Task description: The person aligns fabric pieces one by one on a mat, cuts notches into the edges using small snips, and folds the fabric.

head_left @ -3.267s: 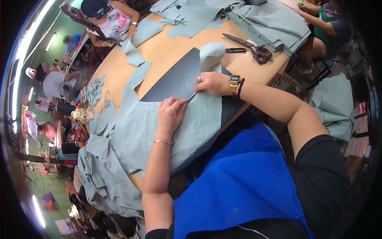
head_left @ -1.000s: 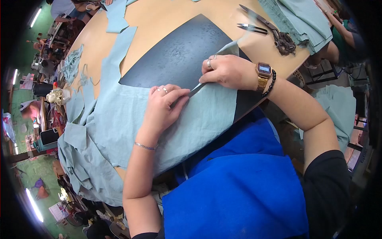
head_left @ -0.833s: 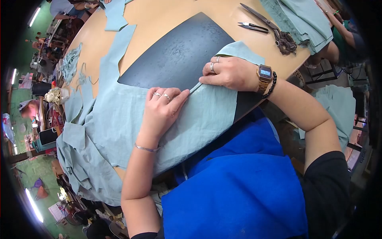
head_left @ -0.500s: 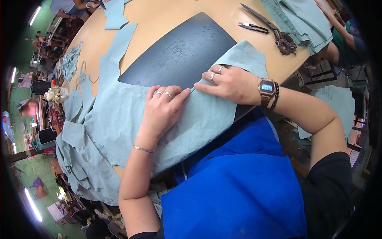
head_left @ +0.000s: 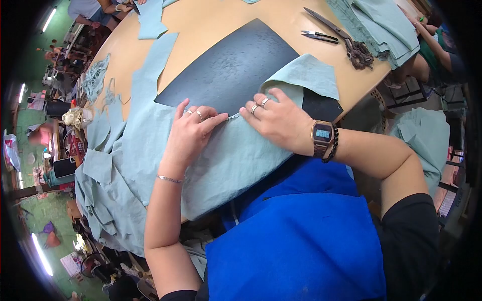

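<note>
A large pale green cloth (head_left: pixel 226 170) lies over the near edge of a dark grey board (head_left: pixel 231 65). My left hand (head_left: pixel 193 130) rests on the cloth's folded edge, its thumb and index finger pinched on the edge. My right hand (head_left: pixel 278 120) is just to the right on the same edge, with its fingertips bent down on the fabric. A narrow light strip of the edge shows between the fingertips. Beyond my right hand, a flap of the cloth (head_left: pixel 306 75) is folded back over the board's right part.
Large scissors (head_left: pixel 326 22) with dark-wrapped handles and small snips (head_left: pixel 320 36) lie on the wooden table (head_left: pixel 201 30). Stacked green cloth (head_left: pixel 379 25) is at the back right, scraps (head_left: pixel 95 75) at the left. Other people's arms show at the top left and a person sits at the right.
Since the earlier frames, my hands have shifted left and slightly toward me along the cloth's edge. The flap by my right hand has opened out over the board.
</note>
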